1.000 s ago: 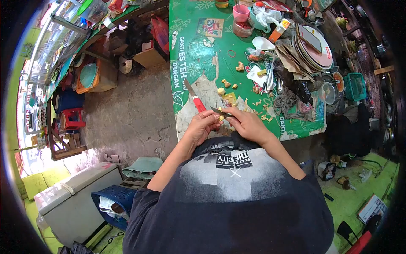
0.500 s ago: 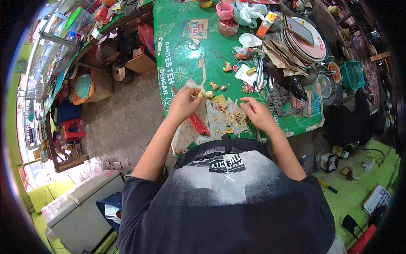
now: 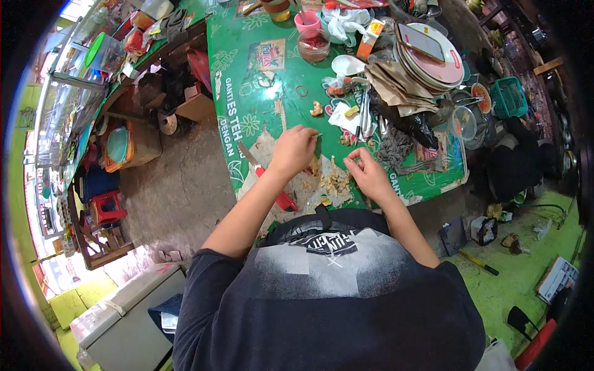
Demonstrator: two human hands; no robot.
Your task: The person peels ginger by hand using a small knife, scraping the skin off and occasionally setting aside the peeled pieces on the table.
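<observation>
My left hand (image 3: pixel 296 150) is over the worn sheet (image 3: pixel 263 148) on the green table, its fingers bent together and pointing down. A small bit shows at its fingertips, but I cannot make out what it grips. My right hand (image 3: pixel 370 175) is loosely curled beside the pale yellow peelings (image 3: pixel 336 182), with nothing visible in it. The knife with a red handle (image 3: pixel 285 201) lies partly under my left forearm, its blade (image 3: pixel 247 154) pointing away from me. A knobbly root piece (image 3: pixel 317 109) lies farther back.
Stacked plates (image 3: pixel 433 77) carry a phone (image 3: pixel 421 42) at the back right, beside brown paper (image 3: pixel 396 86) and cutlery (image 3: pixel 366 114). Behind my hands stand a jar of red contents (image 3: pixel 314 46), a pink cup (image 3: pixel 307 21) and a white spoon (image 3: pixel 348 65). A grey cloth (image 3: pixel 395 151) lies on the right.
My left hand has moved right and now covers the small root pieces seen before. My right hand has curled its fingers more. The view has shifted slightly, uncovering the knife's blade.
</observation>
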